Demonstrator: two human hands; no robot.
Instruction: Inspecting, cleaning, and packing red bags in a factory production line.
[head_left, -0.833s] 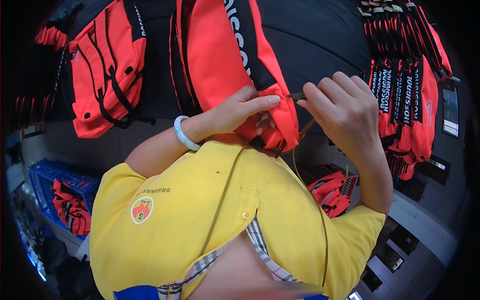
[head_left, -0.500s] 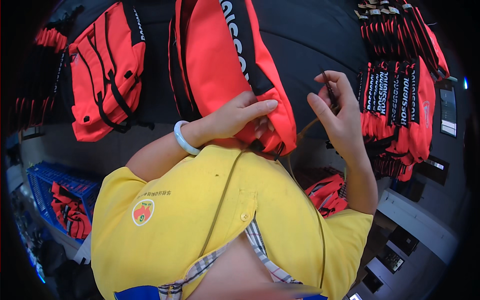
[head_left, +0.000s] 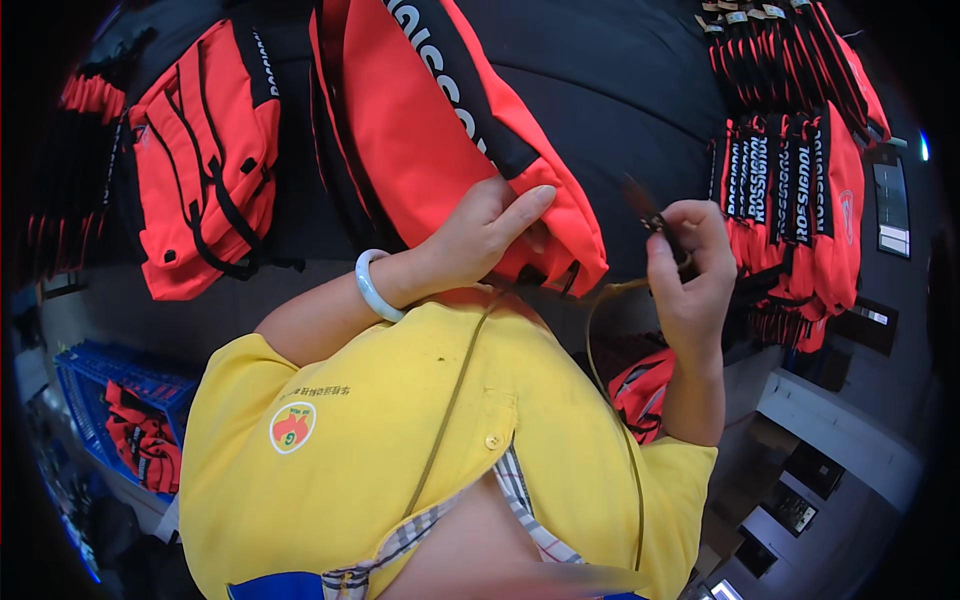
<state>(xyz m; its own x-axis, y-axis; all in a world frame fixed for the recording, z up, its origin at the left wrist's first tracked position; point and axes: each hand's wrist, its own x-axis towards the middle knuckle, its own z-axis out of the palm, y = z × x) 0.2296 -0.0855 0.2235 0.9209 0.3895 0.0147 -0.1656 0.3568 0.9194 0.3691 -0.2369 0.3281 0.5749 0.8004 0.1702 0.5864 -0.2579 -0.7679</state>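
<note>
A long red bag (head_left: 400,120) with a black band and white lettering lies over the dark table in front of me. My left hand (head_left: 487,225) grips its near end, thumb on top and the other fingers tucked into the red fabric. Off to the right of the bag, my right hand (head_left: 692,265) is raised and closed around small dark thread snips (head_left: 642,207). Their pointed blades stick out toward the upper left, apart from the bag. A thin brown cord (head_left: 592,345) runs from the snips down over my yellow shirt.
Another red bag with black straps (head_left: 205,165) lies on the left of the dark table (head_left: 620,110). Stacked red and black bags (head_left: 790,200) stand at the right, more (head_left: 75,190) at the far left. A blue crate (head_left: 90,400) holding red pieces is at lower left.
My right hand has moved down and slightly right, and the snips now point to the upper left. The bag's near end has shifted a little right, still in my left hand.
</note>
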